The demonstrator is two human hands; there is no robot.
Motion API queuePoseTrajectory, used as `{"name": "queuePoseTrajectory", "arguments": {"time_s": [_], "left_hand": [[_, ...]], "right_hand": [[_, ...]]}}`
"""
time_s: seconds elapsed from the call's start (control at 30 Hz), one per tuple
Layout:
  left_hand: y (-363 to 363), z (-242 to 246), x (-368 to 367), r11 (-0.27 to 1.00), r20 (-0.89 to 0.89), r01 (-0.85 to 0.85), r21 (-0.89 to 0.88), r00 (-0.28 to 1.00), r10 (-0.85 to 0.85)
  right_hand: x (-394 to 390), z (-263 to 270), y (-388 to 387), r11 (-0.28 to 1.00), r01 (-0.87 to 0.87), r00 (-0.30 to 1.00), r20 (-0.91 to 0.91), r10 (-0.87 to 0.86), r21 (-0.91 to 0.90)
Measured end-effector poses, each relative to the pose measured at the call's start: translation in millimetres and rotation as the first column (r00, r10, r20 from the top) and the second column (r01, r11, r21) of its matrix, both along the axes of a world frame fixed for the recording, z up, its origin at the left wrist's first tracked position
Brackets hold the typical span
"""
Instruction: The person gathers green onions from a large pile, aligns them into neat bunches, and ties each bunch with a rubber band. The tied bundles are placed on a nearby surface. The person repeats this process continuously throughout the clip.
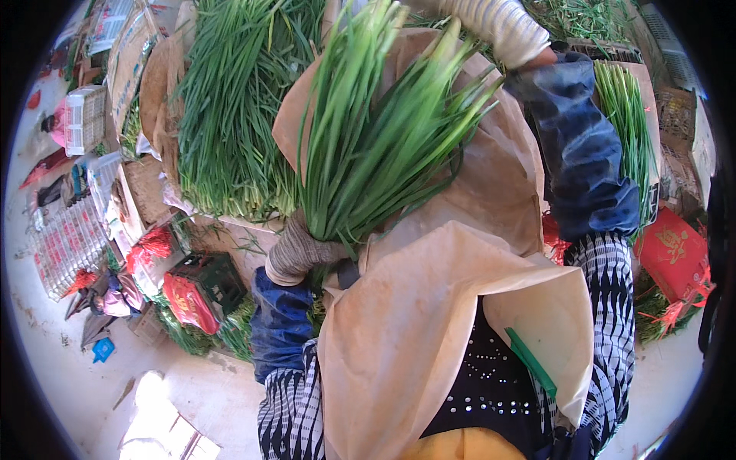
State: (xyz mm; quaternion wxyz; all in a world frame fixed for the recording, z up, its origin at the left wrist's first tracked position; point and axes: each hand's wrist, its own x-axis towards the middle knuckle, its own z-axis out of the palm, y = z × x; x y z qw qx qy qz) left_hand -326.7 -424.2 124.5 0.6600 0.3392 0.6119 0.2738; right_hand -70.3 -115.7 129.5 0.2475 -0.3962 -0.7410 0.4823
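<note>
My left hand (302,250), in a grey-brown knit glove, grips the lower, leafy end of a bunch of long green leaves (374,138), probably garlic chives. The bunch fans out above it, its pale stem ends at the top of the picture. My right hand (494,29), in a cream ribbed glove, is at those stem ends; its fingers are cut off by the picture's top edge, so whether it holds anything cannot be told. Under the bunch spreads a tan apron-like sheet (494,161), which also covers my front. A large heap of similar greens (236,115) lies to the left.
More greens (624,109) lie at the right, above a red printed box (673,247). At left stand a dark green crate (215,279), bundles of red ties (152,247) and white plastic crates (72,241). Another person in pink (115,299) is at the far left.
</note>
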Motion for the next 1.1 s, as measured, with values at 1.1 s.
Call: {"name": "queuePoseTrajectory", "arguments": {"time_s": [1.1], "left_hand": [[20,-6,-26,0.982,0.074,0.174,-0.073,0.983,-0.169]], "right_hand": [[0,-19,26,0.559,-0.667,0.739,-0.345,0.579,-0.493]]}}
